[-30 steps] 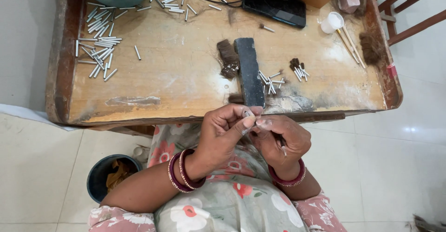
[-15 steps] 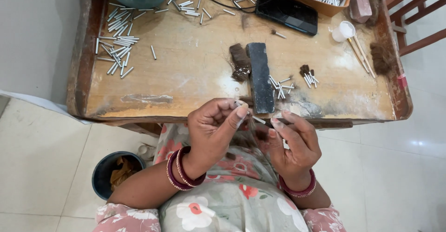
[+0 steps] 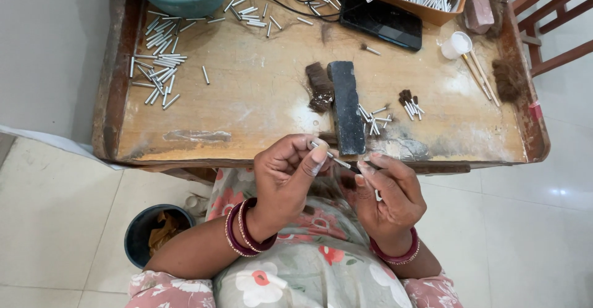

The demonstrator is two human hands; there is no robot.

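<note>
1. Risk first: I judge the thin metal tube [image 3: 336, 159] could slip. It is pinched only at its ends, between the fingertips of both hands, over my lap and just off the near edge of the wooden table [image 3: 259, 98]. A small twist and it drops into the flowered cloth or onto the tiled floor.

2. Second risk: whatever sits at the tube's right end is hidden by my right fingers. If it is a tuft like the dark bristle bundle [image 3: 320, 86] on the table, I judge it could fray or pull out under a crooked push. I cannot tell from this view.

3. Third risk: the loose finished pieces [image 3: 377, 118] lie near the dark block [image 3: 347, 107], just ahead of my hands. An elbow nudge could scatter them.

4. Left hand [image 3: 285, 181]: closed to a narrow pinch, thumb and forefinger on the tube's left end, other fingers curled in.

5. Right hand [image 3: 389, 197]: fingers gathered close, tips meeting the tube's right end. One more small pale piece seems tucked in the palm; I cannot make out what it is.

6. Spare tubes [image 3: 157, 67] lie scattered at the far left of the table, well apart from both hands.
</note>
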